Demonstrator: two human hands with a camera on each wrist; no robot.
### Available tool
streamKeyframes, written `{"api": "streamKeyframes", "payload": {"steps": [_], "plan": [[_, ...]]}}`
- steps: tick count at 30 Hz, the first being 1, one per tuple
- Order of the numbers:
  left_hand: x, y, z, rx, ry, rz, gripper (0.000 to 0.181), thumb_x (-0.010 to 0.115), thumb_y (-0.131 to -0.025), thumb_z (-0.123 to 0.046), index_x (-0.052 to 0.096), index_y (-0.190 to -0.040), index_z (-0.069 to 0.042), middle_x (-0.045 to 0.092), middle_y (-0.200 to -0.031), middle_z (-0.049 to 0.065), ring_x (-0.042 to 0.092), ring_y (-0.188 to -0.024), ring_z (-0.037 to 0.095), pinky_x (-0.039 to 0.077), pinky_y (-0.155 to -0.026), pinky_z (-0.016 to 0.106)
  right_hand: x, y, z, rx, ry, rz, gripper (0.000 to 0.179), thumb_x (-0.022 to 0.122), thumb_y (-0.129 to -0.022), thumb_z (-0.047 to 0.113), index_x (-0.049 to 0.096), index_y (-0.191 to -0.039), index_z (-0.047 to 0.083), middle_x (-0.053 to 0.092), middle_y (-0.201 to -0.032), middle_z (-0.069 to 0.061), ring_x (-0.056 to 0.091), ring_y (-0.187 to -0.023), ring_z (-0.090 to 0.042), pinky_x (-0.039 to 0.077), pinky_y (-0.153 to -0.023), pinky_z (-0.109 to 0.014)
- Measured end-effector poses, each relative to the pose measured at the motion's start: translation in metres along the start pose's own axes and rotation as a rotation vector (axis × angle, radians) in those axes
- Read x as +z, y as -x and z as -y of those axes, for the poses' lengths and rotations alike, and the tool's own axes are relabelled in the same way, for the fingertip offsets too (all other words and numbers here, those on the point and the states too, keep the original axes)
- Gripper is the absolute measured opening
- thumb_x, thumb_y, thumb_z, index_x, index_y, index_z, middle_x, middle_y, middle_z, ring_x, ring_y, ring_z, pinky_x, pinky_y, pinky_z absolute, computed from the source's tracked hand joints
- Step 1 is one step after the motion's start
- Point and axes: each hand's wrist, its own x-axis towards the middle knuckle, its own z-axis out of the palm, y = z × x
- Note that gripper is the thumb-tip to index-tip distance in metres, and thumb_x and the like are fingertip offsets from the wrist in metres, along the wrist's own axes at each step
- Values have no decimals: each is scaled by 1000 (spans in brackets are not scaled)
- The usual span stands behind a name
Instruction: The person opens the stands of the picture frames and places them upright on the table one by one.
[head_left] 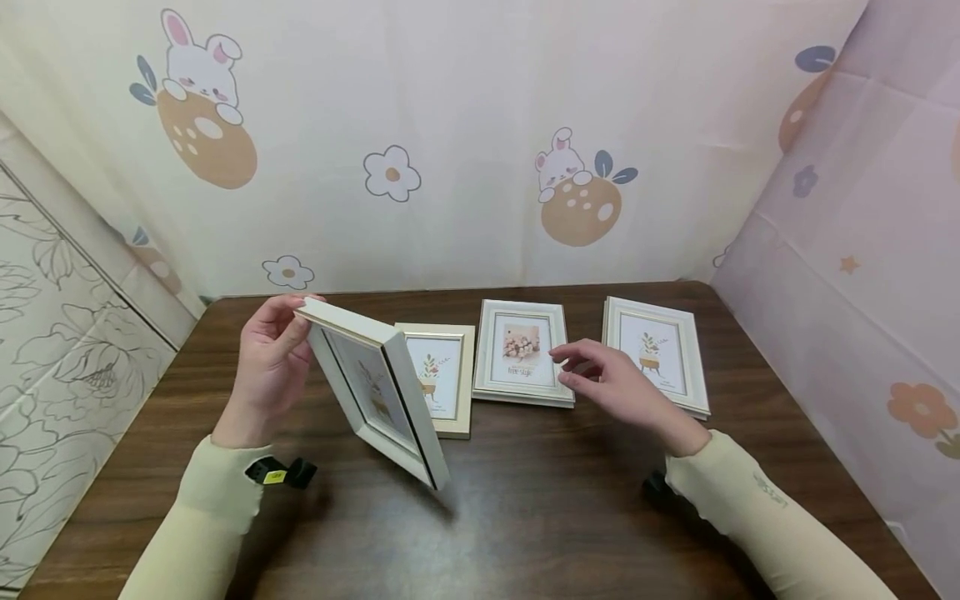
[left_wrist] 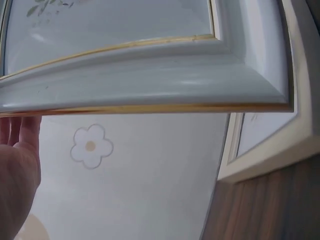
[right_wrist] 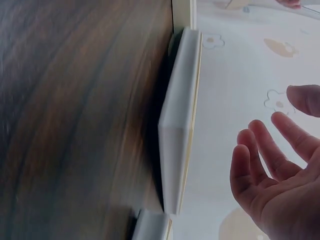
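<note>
My left hand pinches the top corner of a white picture frame with a thin gold inner line. The frame is tilted up off the table, its plant picture turned partly sideways; in the left wrist view its moulding spans the top. Behind it lies a cream frame with a plant picture, partly covered. My right hand hovers with loosely bent fingers, holding nothing, between a white frame with a flower picture and a white frame with a plant picture farther right.
The three lying frames form a row along the back of the dark wooden table. A pale curtain printed with rabbits and flowers hangs behind the table and along its right side. A floral-line panel stands at the left.
</note>
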Motion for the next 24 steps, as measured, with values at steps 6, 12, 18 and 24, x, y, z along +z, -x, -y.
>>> {"api": "streamKeyframes", "payload": {"steps": [6, 12, 18, 24], "plan": [[-5, 0, -14, 20, -80, -101, 17, 55, -96, 10, 67, -106, 3, 67, -111, 14, 64, -99, 19, 55, -79, 24, -6, -2, -4, -7, 7, -13, 32, 67, -97, 19, 63, -128, 9, 66, -120, -8, 62, -102, -19, 51, -88, -46], [-12, -2, -27, 22, -138, -178, 16, 56, -94, 12, 66, -105, 7, 67, -107, 14, 64, -95, 19, 55, -72, 23, -2, 0, -5, -24, 5, 33, 28, 65, -98, 20, 65, -123, 7, 67, -116, -6, 62, -99, -17, 52, -87, -45], [-23, -2, -35, 19, -178, -241, 17, 57, -93, 14, 65, -107, 10, 65, -106, 14, 64, -95, 19, 57, -73, 24, 12, 5, -4, -70, -21, 83, 24, 65, -98, 18, 67, -119, 7, 68, -113, -4, 62, -97, -15, 54, -85, -41], [-35, -3, -35, 10, -222, -304, 17, 59, -92, 13, 65, -108, 9, 65, -106, 13, 64, -95, 18, 57, -75, 24, 23, 9, 2, -108, -36, 132, 21, 65, -98, 21, 68, -116, 11, 68, -109, -1, 62, -97, -13, 53, -84, -36]]}}
